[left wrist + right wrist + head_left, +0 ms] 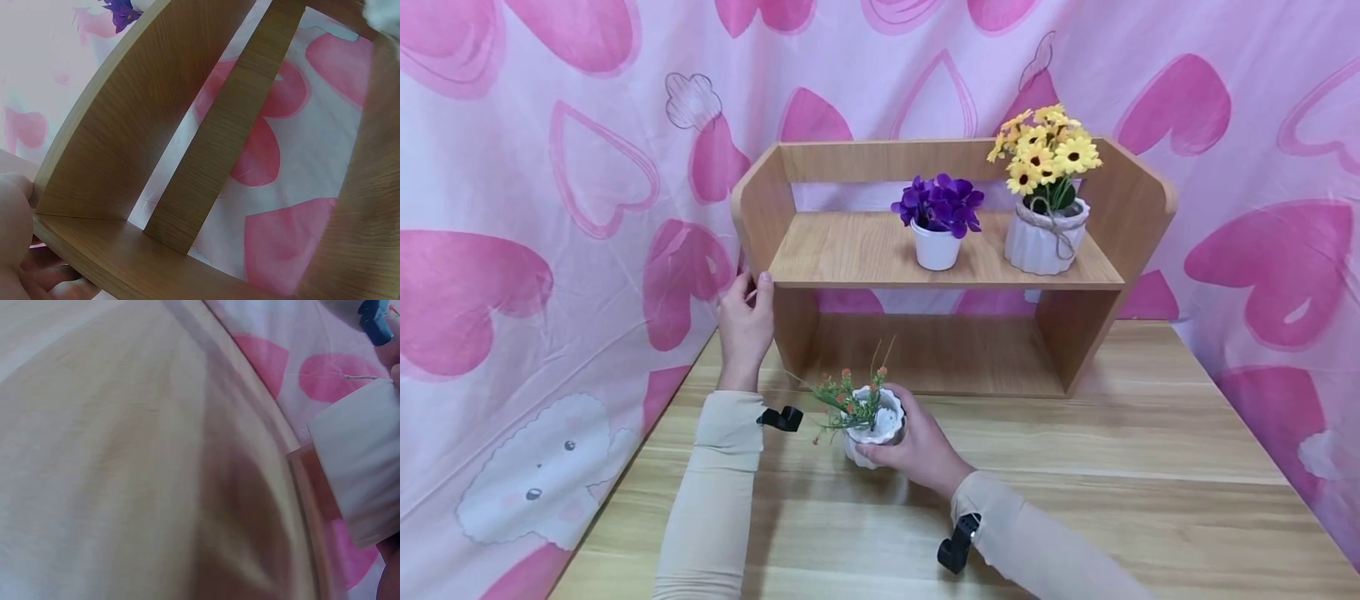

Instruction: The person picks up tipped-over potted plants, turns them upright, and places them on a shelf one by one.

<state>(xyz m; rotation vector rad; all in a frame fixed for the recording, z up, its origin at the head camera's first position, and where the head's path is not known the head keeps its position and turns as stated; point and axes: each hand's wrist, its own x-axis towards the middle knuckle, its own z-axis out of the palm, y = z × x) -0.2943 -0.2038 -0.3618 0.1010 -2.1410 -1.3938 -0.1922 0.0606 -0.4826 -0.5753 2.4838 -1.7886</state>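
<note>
My right hand (925,446) grips a small white fluted flowerpot (887,421) with thin green sprigs and tiny orange-red flowers (853,404). It is held in front of the shelf, above the table. In the right wrist view the side of the white pot (359,459) shows at the right edge. My left hand (747,325) holds the left side of a two-tier wooden shelf (842,250), near the front edge of its upper board. The left wrist view shows the thumb and fingers (47,275) on either side of the shelf's edge.
On the upper board stand a purple-flowered plant in a white pot (937,248) and, to its right, yellow daisies in a larger white pot (1047,242) tied with twine. The shelf stands on a wooden table (1150,450). A pink heart-patterned curtain (602,333) hangs behind and at both sides.
</note>
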